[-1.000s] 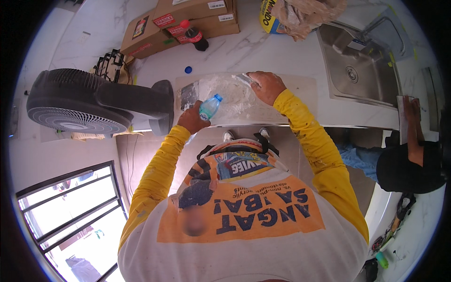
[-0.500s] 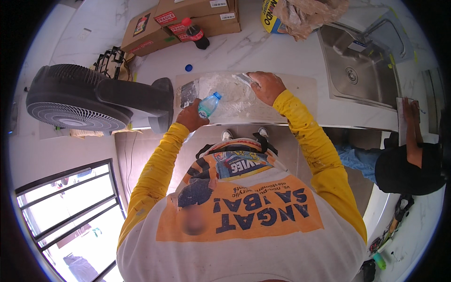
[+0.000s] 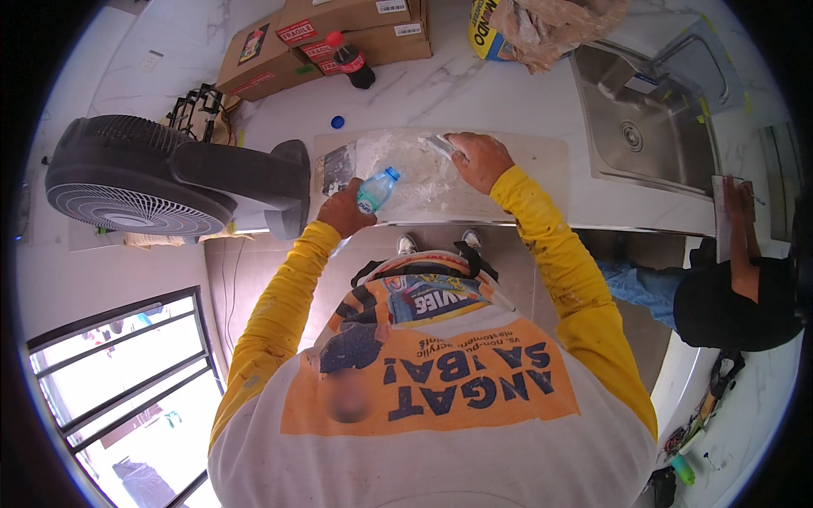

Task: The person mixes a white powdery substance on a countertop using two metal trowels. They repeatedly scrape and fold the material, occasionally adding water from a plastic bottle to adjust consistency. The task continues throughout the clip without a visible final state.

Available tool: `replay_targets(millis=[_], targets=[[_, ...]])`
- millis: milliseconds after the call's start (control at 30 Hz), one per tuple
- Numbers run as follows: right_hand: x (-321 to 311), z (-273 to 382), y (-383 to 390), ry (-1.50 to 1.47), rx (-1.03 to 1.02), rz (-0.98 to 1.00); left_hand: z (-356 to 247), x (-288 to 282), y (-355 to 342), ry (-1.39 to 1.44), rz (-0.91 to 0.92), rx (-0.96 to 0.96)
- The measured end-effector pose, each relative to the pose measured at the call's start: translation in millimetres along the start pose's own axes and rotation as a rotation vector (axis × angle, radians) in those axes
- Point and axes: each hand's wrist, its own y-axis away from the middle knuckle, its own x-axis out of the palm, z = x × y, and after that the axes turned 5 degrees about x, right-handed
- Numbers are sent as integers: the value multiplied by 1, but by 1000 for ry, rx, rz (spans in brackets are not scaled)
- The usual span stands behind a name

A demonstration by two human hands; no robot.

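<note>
My left hand [image 3: 345, 209] is wrapped around a small clear plastic water bottle [image 3: 370, 200] with a blue-green label. The bottle is tilted, its blue neck end leaning right over a heap of whitish powder [image 3: 411, 161]. At the powder's upper right edge, my right hand [image 3: 483, 161] grips a putty knife [image 3: 440, 146], its blade against the powder. The powder lies spread on a pale flat board [image 3: 529, 169] along the counter's front edge. A flat grey metal blade [image 3: 337, 172], dusted with powder, rests on the board's left end.
Left of the board stands a black fan [image 3: 144, 173]. A blue bottle cap [image 3: 337, 122], a cola bottle [image 3: 351, 63] and cardboard boxes [image 3: 356, 34] are farther back. A steel sink [image 3: 631, 135] is at right, with a person in black [image 3: 737, 296] beside the counter.
</note>
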Motion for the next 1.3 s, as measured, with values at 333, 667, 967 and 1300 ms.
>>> replay_targets(millis=[333,667,967,1300], targets=[[0,0,2,-9,4,8,0,4,-4,-1,-15,30],[2,-2,3,-21,12,4,-5,0,-7,-14,-5,28],[4,1,3,-16,-27,-37,-6,-1,-7,-16,7,34],[6,5,6,-39,-11,-33,-7,-9,-3,67,-47,81]])
